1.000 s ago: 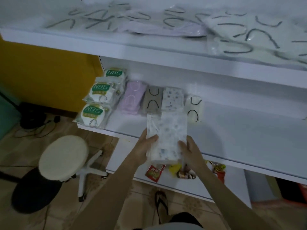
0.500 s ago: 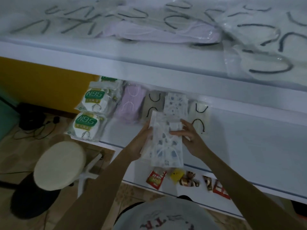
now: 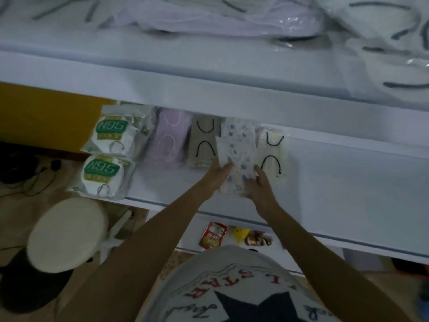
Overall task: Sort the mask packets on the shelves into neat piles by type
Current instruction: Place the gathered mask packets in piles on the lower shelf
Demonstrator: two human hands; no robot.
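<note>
Moved: since half a second ago, both hands have carried the patterned packet (image 3: 236, 156) forward, from above the shelf front to the patterned pile (image 3: 239, 126) further back.
Packet place: it lies a little tilted over the near end of that pile, on the middle shelf (image 3: 348, 182), between the grey pile (image 3: 204, 142) and the cream pile (image 3: 271, 154).
Right hand (image 3: 258, 185): thumb and fingers are closed on the near right corner of the packet.
Left hand (image 3: 218, 176): its fingers stretch along the left edge. The view is blurred, so I cannot tell whether it pinches or only presses.
Handling: this is probably a thin plastic sleeve with soft masks inside, so light, floppy and slippery. It is better to hold it by both long edges so it does not sag, then square it on the pile.
Remaining: the loose packets (image 3: 220, 19) on the upper shelf (image 3: 209, 89) look not yet sorted.
</note>
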